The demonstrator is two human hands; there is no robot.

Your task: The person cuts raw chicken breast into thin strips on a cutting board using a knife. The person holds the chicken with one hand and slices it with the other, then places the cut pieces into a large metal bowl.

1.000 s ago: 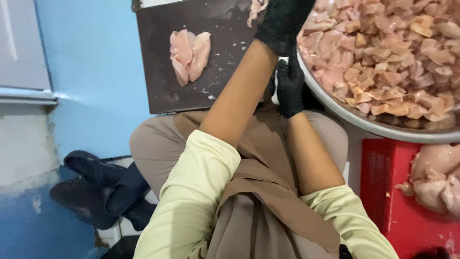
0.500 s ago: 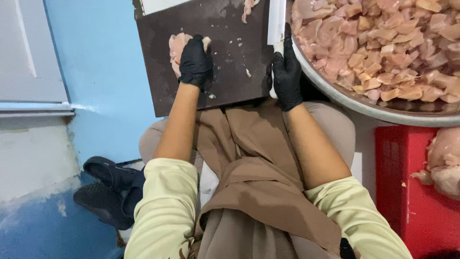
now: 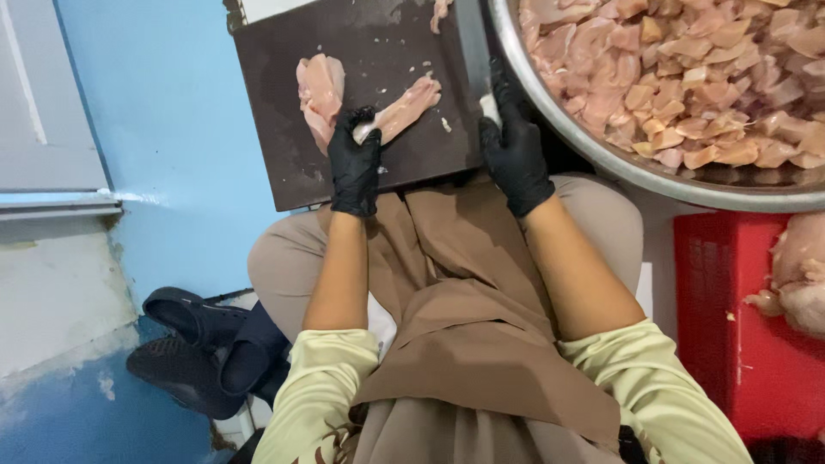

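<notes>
While seated behind the dark cutting board (image 3: 361, 51), left hand (image 3: 355, 167), black-gloved, pinching the near end of a raw chicken strip (image 3: 404, 107) lying mid-board. Beside that strip, toward the board's left side, a larger chicken breast piece (image 3: 320, 90). Right hand (image 3: 514, 150), also gloved, clenched on a knife handle (image 3: 491, 107) at the board's right edge, blade (image 3: 471, 39) running away along that edge. Right of the board, a steel bowl (image 3: 601, 159) heaped with diced raw chicken (image 3: 687, 77). Below the bowl, a red crate (image 3: 739, 344) holding whole raw chicken (image 3: 799, 275).
</notes>
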